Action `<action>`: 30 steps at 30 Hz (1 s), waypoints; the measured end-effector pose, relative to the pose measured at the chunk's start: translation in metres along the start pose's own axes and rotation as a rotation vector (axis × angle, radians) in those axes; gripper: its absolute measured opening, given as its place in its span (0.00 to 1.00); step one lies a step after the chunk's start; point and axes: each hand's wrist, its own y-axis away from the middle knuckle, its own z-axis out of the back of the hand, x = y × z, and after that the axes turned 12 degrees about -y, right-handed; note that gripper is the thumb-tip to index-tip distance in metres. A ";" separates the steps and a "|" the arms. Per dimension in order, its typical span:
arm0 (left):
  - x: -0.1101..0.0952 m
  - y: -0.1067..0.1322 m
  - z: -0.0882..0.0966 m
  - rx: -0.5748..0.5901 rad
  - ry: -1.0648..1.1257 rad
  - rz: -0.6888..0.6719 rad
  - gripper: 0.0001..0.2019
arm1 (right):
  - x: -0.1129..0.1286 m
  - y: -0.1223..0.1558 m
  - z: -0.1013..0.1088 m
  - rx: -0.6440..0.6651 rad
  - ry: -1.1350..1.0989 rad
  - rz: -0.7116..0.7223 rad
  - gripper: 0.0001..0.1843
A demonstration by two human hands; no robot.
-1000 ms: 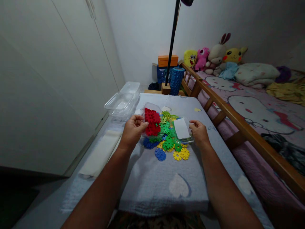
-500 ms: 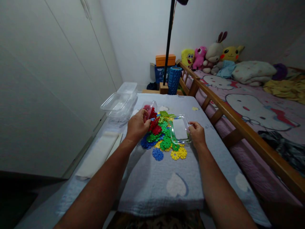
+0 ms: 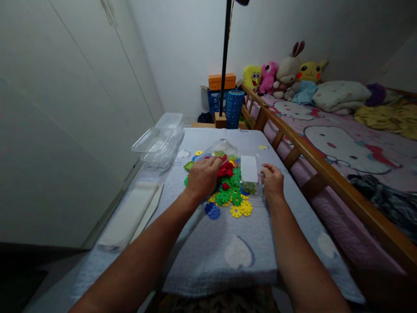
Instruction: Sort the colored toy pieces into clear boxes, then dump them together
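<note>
My left hand (image 3: 202, 178) is closed on a clear plastic container (image 3: 223, 145), tipped over the middle of the pile. Red notched discs (image 3: 225, 168) lie at its mouth, on top of the others. At the right side of the pile, my right hand (image 3: 273, 180) pinches the edge of a second clear container (image 3: 259, 188). A white rectangle (image 3: 248, 167) shows on this one, and olive-green pieces are visible through its near end. Under and around both lie green discs (image 3: 223, 198), yellow discs (image 3: 241, 209) and blue discs (image 3: 213, 211). My left hand hides part of the heap.
Stacked clear containers (image 3: 154, 145) stand at the table's back left. A folded white cloth (image 3: 128, 215) lies along the left edge. Close on the right runs a wooden bed rail (image 3: 302, 152). Behind the table stand a black pole (image 3: 224, 61) and a blue roller (image 3: 234, 108).
My left hand has moved right and turned the container over, with red discs spilling onto the pile. My right hand keeps its container at nearly the same place. The view has shifted slightly.
</note>
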 end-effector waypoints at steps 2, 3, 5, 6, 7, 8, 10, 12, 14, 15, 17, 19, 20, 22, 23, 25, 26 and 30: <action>0.004 0.001 -0.001 -0.056 -0.107 -0.027 0.09 | 0.004 0.002 -0.001 -0.051 -0.078 -0.036 0.19; 0.007 0.002 -0.002 -0.097 -0.131 -0.026 0.09 | 0.006 0.003 -0.002 -0.068 -0.113 -0.053 0.19; 0.013 0.003 -0.004 -0.195 -0.132 -0.013 0.08 | 0.009 0.005 -0.004 -0.082 -0.161 -0.074 0.19; 0.017 0.005 -0.005 -0.248 -0.117 -0.001 0.08 | 0.011 0.006 -0.005 -0.086 -0.177 -0.077 0.18; 0.021 0.006 -0.006 -0.302 -0.095 0.015 0.08 | 0.012 0.007 -0.007 -0.088 -0.189 -0.077 0.18; 0.025 0.008 -0.006 -0.354 -0.070 0.037 0.07 | 0.013 0.008 -0.008 -0.090 -0.197 -0.072 0.18; 0.032 0.012 -0.006 -0.451 -0.012 0.099 0.05 | 0.015 0.011 -0.011 -0.080 -0.210 -0.061 0.18; 0.037 0.016 -0.004 -0.529 0.062 0.172 0.04 | 0.016 0.015 -0.015 -0.059 -0.225 -0.056 0.17; 0.038 0.020 0.001 -0.572 0.173 0.260 0.05 | 0.018 0.020 -0.019 -0.030 -0.248 -0.068 0.17; 0.037 0.022 0.004 -0.582 0.252 0.313 0.06 | 0.019 0.023 -0.022 -0.012 -0.264 -0.079 0.17; 0.031 0.025 0.010 -0.572 0.463 0.442 0.09 | 0.022 0.029 -0.027 0.026 -0.296 -0.101 0.18; 0.023 0.029 0.013 -0.513 0.729 0.560 0.12 | 0.026 0.036 -0.032 0.067 -0.328 -0.114 0.18; 0.018 0.031 0.014 -0.463 0.863 0.606 0.13 | 0.028 0.040 -0.034 0.085 -0.341 -0.119 0.18; 0.011 0.035 0.012 -0.349 1.086 0.684 0.16 | 0.033 0.047 -0.038 0.113 -0.364 -0.129 0.17; 0.008 0.037 0.009 -0.300 1.171 0.721 0.17 | 0.035 0.050 -0.039 0.124 -0.374 -0.138 0.17; 0.003 0.040 0.004 -0.221 1.299 0.784 0.19 | 0.039 0.057 -0.043 0.141 -0.391 -0.160 0.17; 0.001 0.041 0.001 -0.189 1.347 0.806 0.20 | 0.040 0.060 -0.044 0.151 -0.397 -0.172 0.17; -0.007 0.045 -0.009 -0.094 1.453 0.833 0.21 | 0.038 0.070 -0.050 0.208 -0.374 -0.188 0.18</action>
